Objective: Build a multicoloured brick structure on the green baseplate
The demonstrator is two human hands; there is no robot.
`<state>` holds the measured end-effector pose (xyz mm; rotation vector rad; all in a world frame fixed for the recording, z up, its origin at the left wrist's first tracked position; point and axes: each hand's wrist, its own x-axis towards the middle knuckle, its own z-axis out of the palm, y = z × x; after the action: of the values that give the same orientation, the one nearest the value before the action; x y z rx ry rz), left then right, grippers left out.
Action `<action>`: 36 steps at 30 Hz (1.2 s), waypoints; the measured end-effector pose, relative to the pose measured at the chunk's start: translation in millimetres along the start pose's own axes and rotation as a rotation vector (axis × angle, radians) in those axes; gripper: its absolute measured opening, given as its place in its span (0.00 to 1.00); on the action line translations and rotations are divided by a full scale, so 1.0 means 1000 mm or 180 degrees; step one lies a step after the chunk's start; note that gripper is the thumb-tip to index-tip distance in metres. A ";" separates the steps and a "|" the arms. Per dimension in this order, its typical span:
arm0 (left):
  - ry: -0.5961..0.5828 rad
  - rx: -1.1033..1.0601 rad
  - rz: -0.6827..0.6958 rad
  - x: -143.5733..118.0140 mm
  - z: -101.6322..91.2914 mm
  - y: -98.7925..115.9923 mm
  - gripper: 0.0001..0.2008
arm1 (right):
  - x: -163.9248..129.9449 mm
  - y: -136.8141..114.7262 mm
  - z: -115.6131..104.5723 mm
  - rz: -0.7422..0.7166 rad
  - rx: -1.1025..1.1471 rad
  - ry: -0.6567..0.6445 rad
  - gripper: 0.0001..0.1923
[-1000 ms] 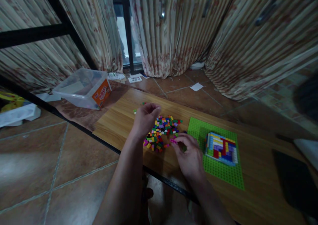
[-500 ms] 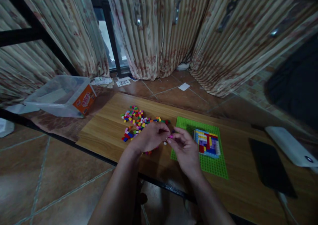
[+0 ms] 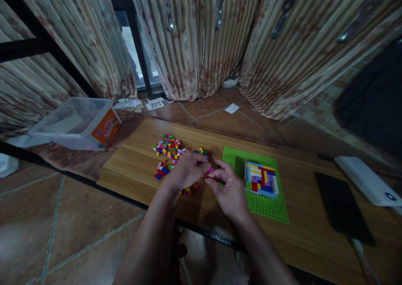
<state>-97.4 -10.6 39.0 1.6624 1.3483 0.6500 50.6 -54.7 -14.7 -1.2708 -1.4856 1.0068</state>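
Note:
A small pink toy brick (image 3: 210, 171) is pinched between the fingertips of my right hand (image 3: 230, 189), just above the wooden table. From the other side, my left hand (image 3: 187, 170) closes its fingers on the same brick, and its fingertips are partly hidden. Loose coloured bricks (image 3: 169, 144) lie in a pile behind and beside my left hand. On the right, a green studded baseplate (image 3: 270, 213) carries a flat square build of multicoloured bricks (image 3: 262, 180).
A clear plastic box with an orange label (image 3: 107, 128) stands at the far left beyond the table (image 3: 125, 167). To the right lie a black flat device (image 3: 342, 205) with a cable and a white oblong device (image 3: 367, 180). Striped curtains (image 3: 197, 46) hang behind.
Both hands have shifted slightly left together with the pink brick. The white brick that showed below the fingertips is no longer visible. The camera view has moved a little.

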 end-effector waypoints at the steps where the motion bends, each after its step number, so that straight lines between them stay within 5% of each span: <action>1: 0.0074 -0.0041 -0.0022 0.001 -0.001 -0.003 0.11 | 0.000 0.000 0.002 -0.0023 -0.0077 -0.0045 0.25; 5: 0.0387 -0.0218 0.0044 0.007 -0.002 -0.015 0.11 | 0.001 -0.002 0.009 -0.0176 -0.0425 0.0035 0.19; 15: 0.0237 -0.0253 -0.0096 0.006 -0.001 -0.012 0.13 | 0.003 -0.004 0.007 -0.0430 -0.0851 0.0535 0.18; 21: -0.0215 -0.0569 -0.0122 0.004 0.010 0.010 0.16 | -0.001 -0.019 -0.014 -0.0876 -0.1056 0.0509 0.09; 31: -0.0739 -0.0793 -0.0032 0.010 0.040 0.020 0.19 | -0.017 -0.022 -0.060 -0.0805 -0.1340 0.0435 0.11; 36: -0.0842 -0.0603 0.0131 0.012 0.059 0.026 0.18 | -0.023 -0.011 -0.094 -0.0643 -0.1184 0.0749 0.08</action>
<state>-32.4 -17.4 32.1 1.5644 1.0344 0.5418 140.3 -76.6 16.9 -1.4070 -1.6221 0.4432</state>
